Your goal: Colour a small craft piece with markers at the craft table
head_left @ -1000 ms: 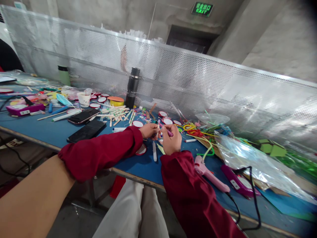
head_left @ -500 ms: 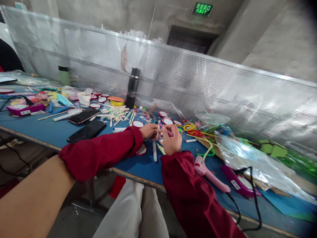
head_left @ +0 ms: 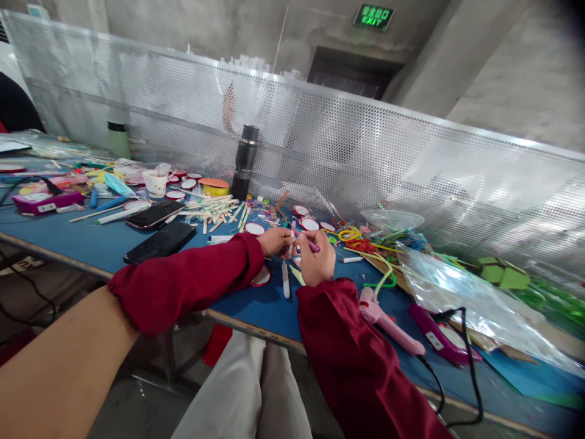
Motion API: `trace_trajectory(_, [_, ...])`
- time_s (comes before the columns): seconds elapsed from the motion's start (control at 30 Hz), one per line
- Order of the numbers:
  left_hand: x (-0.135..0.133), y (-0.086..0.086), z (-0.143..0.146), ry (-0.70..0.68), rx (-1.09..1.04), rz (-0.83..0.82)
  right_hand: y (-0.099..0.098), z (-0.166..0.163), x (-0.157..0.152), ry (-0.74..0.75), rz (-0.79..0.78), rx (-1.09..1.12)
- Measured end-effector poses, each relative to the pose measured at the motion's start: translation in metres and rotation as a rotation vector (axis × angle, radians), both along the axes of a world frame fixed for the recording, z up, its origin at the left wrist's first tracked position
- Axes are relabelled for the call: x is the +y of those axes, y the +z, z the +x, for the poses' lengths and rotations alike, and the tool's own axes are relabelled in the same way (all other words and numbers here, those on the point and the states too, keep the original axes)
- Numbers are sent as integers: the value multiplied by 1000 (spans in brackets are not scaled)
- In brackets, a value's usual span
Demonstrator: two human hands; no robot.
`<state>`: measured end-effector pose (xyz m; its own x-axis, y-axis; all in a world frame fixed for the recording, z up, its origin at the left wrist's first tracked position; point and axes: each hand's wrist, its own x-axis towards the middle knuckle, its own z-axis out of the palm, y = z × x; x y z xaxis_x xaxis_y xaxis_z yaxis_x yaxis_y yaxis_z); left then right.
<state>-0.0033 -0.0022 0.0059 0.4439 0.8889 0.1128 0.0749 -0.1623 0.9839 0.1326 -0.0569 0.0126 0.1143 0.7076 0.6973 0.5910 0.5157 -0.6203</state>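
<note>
My left hand (head_left: 275,242) is closed around a small, pale, narrow piece (head_left: 292,238) with a pinkish top, too small to name. My right hand (head_left: 320,261) pinches a purple marker (head_left: 314,246), its front end close to that piece. The two hands nearly meet over the blue table, and their fingertips are partly hidden. Just below them lies a white marker (head_left: 286,281). A round white disc with a red rim (head_left: 261,276) sits under my left wrist, and a similar disc (head_left: 309,224) lies behind my right hand.
A pink glue gun (head_left: 388,323) and a purple power strip (head_left: 439,335) lie at right, beside clear plastic bags (head_left: 475,292). To the left are two phones (head_left: 161,242), wooden sticks (head_left: 214,210) and a paper cup (head_left: 156,183). A black bottle (head_left: 245,163) stands by the perforated metal screen (head_left: 347,146).
</note>
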Motion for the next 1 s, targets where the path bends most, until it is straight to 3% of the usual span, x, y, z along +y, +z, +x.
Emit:
trace_trajectory(0.23, [8, -7, -1, -11, 13, 42, -3, 1, 2, 15, 3, 11])
trace_trajectory(0.67, [6, -3, -1, -19, 20, 24, 0, 1, -1, -54, 42, -7])
trace_trajectory(1.0, [4, -3, 0, -6, -2, 17, 2, -1, -2, -5, 11, 10])
